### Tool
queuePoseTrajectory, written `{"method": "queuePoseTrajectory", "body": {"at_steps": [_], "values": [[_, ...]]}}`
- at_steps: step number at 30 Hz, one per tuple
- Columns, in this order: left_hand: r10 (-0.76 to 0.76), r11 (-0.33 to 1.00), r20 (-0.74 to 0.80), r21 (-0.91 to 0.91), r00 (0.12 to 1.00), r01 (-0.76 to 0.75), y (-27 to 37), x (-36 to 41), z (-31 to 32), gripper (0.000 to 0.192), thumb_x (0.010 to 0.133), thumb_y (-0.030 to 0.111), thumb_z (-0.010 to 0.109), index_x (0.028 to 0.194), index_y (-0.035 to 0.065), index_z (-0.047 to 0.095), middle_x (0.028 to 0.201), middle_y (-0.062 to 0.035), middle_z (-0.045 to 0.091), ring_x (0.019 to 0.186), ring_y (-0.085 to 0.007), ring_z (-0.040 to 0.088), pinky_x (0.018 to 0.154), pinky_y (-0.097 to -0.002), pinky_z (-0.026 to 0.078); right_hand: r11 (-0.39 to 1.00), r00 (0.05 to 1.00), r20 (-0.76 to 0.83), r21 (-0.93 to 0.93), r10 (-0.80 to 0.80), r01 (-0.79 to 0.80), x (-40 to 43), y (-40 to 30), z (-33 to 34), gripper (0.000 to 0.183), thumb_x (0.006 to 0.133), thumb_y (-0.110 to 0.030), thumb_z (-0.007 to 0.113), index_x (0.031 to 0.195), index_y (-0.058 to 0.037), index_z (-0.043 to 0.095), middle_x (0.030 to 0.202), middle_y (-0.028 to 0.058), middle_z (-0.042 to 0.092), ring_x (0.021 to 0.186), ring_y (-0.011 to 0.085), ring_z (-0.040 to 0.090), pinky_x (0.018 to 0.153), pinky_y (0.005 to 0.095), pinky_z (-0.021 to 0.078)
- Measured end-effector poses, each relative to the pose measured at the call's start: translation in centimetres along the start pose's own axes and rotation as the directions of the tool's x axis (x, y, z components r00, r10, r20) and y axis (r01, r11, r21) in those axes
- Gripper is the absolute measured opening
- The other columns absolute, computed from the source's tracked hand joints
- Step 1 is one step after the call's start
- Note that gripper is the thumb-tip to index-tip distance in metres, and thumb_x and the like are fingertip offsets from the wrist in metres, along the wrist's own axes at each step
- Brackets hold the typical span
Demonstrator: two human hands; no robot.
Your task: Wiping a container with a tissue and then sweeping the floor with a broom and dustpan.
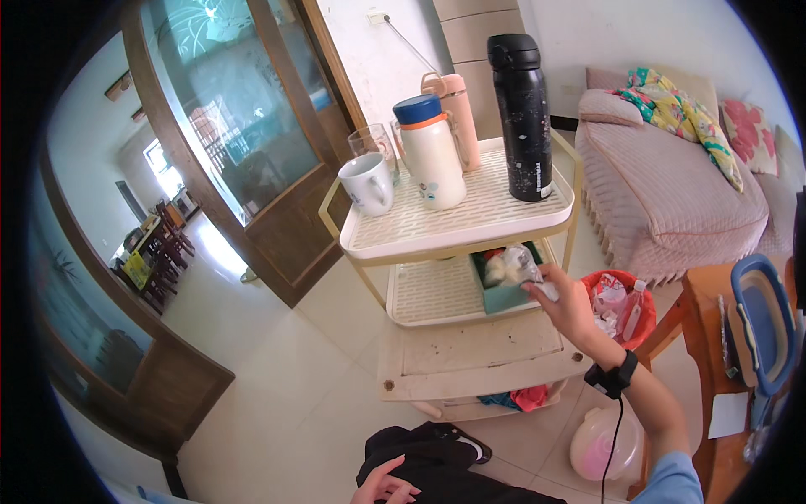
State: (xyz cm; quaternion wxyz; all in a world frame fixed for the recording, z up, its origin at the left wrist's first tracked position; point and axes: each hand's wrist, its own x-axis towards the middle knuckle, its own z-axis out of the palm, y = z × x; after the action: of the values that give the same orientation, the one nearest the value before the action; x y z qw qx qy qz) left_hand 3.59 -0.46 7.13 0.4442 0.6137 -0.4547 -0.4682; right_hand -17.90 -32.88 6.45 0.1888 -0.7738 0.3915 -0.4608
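My right hand (570, 305) pinches the end of a clear plastic bag (519, 263) at the right side of the trolley's lower tier. Pale contents show through the bag, though I cannot tell what they are. The bag sits at a green box (507, 301) on the lower slatted tray (434, 296), partly hidden under the upper tray. Low in the picture, my left hand (387, 485) is over my black trousers, empty, with its fingers apart.
On the upper tray (403, 242) stand a white mug (367, 186), glasses, a white bottle with a blue lid (434, 164), a pink bottle (465, 126) and a black flask (521, 126). A red-lined bin (645, 321) and a wooden table (702, 327) are at the right.
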Motion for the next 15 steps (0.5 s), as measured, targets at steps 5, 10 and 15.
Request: {"method": "queuePoseTrajectory", "body": {"at_steps": [5,10,15], "values": [[0.017,1.000,-0.031,-0.012,0.999,-0.017,-0.7,-0.5,-0.8,0.040,0.088,0.010,0.046,0.127,0.0071,0.036,0.084,-0.0072,0.056,0.071,-0.0107,0.054,0.067,-0.0228,0.045,0.991,0.999,-0.036,-0.129,-0.028,0.023,1.0,0.3,0.8,0.024,0.077,-0.020,0.063,0.092,-0.0050,0.052,0.074,0.0149,0.062,0.066,0.0311,0.060,0.057,0.0353,0.0463],[0.004,0.999,-0.031,-0.046,1.000,-0.006,-1.9,-0.8,-1.6,0.036,0.089,0.013,0.046,0.124,0.0070,0.041,0.085,-0.0075,0.057,0.072,-0.0111,0.054,0.067,-0.0237,0.045,0.987,0.998,0.015,-0.147,0.066,-0.063,1.9,1.5,0.2,0.027,0.076,-0.023,0.063,0.090,-0.0027,0.052,0.075,0.0178,0.061,0.071,0.0337,0.059,0.060,0.0388,0.0459],[-0.014,0.998,-0.034,-0.054,0.999,0.013,-1.8,-0.9,-1.8,0.034,0.088,0.012,0.048,0.121,0.0062,0.044,0.084,-0.0078,0.058,0.072,-0.0115,0.054,0.066,-0.0233,0.045,0.960,0.998,-0.054,-0.280,-0.009,-0.006,1.7,1.4,-0.2,0.029,0.076,-0.025,0.063,0.092,-0.0029,0.052,0.072,0.0162,0.060,0.066,0.0342,0.058,0.058,0.0386,0.0447]]}}
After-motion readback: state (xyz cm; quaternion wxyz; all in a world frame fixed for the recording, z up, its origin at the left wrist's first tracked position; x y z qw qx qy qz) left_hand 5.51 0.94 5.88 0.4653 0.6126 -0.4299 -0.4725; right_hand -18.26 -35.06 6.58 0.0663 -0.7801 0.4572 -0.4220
